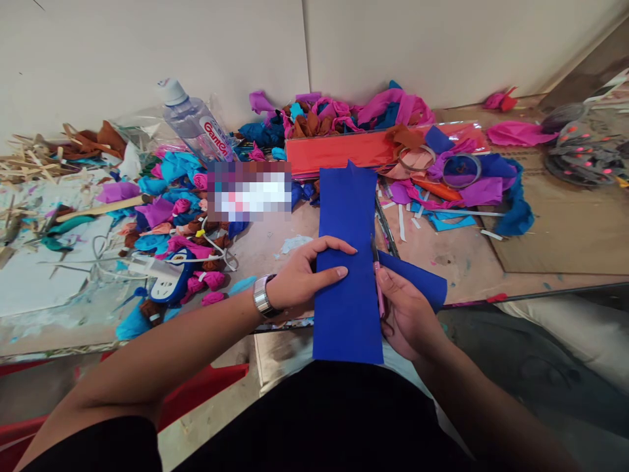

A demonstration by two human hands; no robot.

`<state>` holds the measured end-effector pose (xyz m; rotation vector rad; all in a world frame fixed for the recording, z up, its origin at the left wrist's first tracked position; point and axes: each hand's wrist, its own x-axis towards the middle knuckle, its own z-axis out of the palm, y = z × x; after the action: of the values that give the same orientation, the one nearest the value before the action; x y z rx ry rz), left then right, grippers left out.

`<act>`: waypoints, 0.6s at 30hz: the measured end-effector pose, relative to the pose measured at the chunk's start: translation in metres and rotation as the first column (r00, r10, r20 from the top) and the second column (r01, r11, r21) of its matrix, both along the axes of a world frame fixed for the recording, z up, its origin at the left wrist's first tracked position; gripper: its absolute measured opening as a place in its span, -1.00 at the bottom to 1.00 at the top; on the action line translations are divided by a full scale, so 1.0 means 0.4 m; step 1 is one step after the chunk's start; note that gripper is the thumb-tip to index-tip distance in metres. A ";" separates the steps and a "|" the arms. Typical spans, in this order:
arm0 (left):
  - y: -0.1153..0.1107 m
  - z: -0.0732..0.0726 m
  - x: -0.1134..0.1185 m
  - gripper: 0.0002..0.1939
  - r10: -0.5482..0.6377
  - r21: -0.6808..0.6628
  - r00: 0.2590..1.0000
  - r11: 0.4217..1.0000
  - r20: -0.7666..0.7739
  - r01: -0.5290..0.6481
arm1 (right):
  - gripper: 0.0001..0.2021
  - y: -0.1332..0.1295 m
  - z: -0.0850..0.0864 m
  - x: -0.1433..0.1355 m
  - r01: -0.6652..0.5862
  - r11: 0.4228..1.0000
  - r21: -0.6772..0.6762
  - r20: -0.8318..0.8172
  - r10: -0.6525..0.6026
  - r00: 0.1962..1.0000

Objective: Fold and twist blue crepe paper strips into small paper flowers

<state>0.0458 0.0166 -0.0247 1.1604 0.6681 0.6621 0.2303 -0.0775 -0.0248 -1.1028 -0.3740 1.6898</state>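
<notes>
My left hand (309,272), with a metal watch on the wrist, grips a sheet of dark blue paper (348,210) at its left edge. Thumb and forefinger lie on top of it; the other fingers are hidden beneath. At the sheet's right edge, my right hand (405,301) is closed around a pair of scissors with a pink handle (379,288). Their dark blade points away from me along the paper's edge. Beyond that hand a partly cut strip of the same blue paper (417,278) hangs to the right.
A red box (339,152) heaped with crumpled coloured paper stands behind the sheet. To the left are a clear bottle (196,121), a blue-and-white power strip (171,278) with cables, and wooden sticks (34,160). Tape rolls (462,172) and cardboard (565,236) lie right.
</notes>
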 end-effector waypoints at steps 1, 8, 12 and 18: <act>-0.002 0.000 0.001 -0.64 -0.003 -0.012 1.000 1.000 0.004 0.003 | -0.49 -0.001 0.001 0.000 -0.001 1.000 0.000 0.004 0.001 1.000; -0.009 -0.001 0.005 -0.63 -0.010 -0.094 0.998 0.995 0.062 0.016 | -0.44 -0.006 -0.003 -0.002 0.023 0.999 -0.026 0.026 -0.022 0.999; -0.007 -0.007 0.001 -0.67 -0.030 -0.059 0.998 0.998 0.055 0.033 | -0.45 -0.006 -0.012 -0.001 0.034 0.998 -0.049 0.038 -0.032 0.999; -0.008 -0.011 -0.002 -0.68 -0.035 -0.073 0.998 0.997 0.044 0.038 | -0.47 -0.003 -0.001 0.002 0.036 0.998 -0.044 0.030 -0.034 0.999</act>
<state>0.0451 0.0134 -0.0289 1.0846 0.6288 0.6250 0.2310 -0.0789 -0.0251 -1.1610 -0.3355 1.6597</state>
